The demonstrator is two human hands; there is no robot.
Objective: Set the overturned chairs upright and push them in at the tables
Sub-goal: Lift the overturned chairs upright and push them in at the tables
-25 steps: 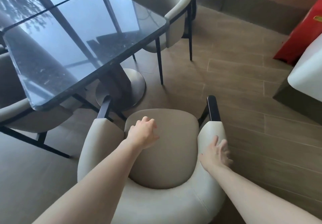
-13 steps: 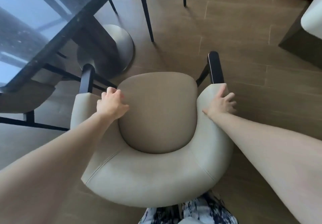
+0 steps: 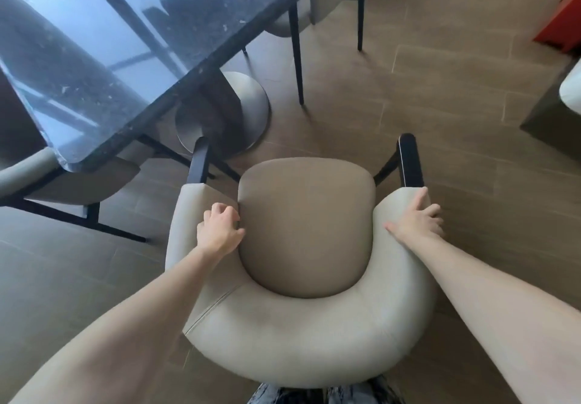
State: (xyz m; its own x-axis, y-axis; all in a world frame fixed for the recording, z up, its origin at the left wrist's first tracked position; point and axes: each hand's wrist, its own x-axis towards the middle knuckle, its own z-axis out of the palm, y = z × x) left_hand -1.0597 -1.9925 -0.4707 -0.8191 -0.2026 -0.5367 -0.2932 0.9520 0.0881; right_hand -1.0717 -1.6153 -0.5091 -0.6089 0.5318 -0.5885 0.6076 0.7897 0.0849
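The cream armchair stands upright on the wood floor, at 5 o'clock from the dark glossy desk. The left hand curls its fingers over the left armrest; the right hand grips the right one. The desk's round pedestal base lies at 11 o'clock from the armchair, with a tucked chair at 9 and another chair at 12.

Chair upright, just right of table corner.
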